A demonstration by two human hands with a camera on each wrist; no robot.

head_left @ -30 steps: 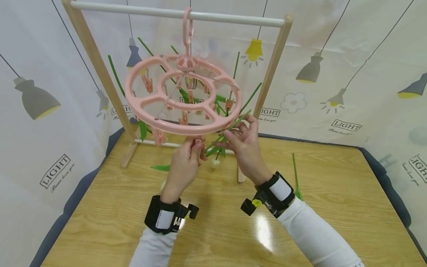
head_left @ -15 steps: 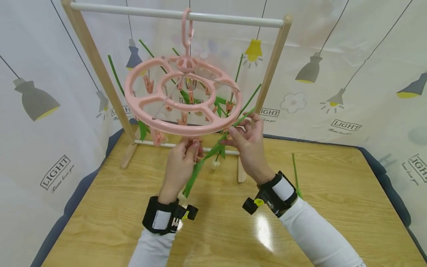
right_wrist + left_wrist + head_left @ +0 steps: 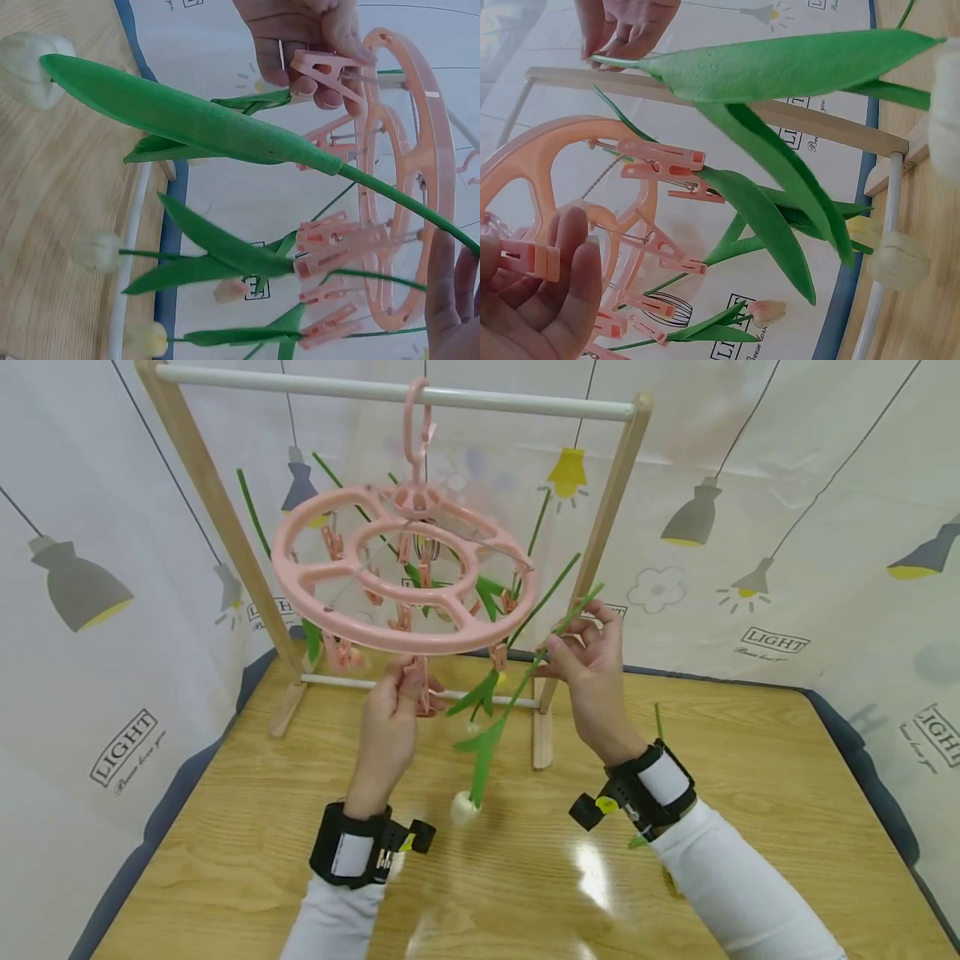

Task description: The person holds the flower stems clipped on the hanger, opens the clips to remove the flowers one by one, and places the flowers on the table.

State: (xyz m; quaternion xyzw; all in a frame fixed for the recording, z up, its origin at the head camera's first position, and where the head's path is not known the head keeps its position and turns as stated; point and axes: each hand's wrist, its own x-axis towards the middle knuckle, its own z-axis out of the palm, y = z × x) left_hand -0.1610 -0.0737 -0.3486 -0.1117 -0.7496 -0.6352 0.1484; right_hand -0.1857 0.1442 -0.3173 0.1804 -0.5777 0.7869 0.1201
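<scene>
A round pink clip hanger [image 3: 405, 637] hangs by its hook from a rack. At its near rim, my left hand [image 3: 388, 714] pinches one of its pink clips [image 3: 529, 259] between thumb and fingers. My right hand [image 3: 592, 685] holds the thin green stem of a white artificial tulip [image 3: 187, 112], to the right of the hanger. That tulip slants downward, its white bloom [image 3: 465, 808] lowest and in front of the hanger. Other tulips [image 3: 217, 259] hang head down from clips beyond it, their stems poking up past the ring.
The rack's white top bar [image 3: 525, 403] and wooden legs [image 3: 611, 518] frame the hanger. A further green stem [image 3: 658, 720] lies on the wooden table [image 3: 757, 760], partly behind the right forearm. A printed cloth [image 3: 787, 510] stands behind.
My right hand has moved right with the tulip, whose bloom has come out from beside the left forearm. My left hand and the hanger have shifted slightly left.
</scene>
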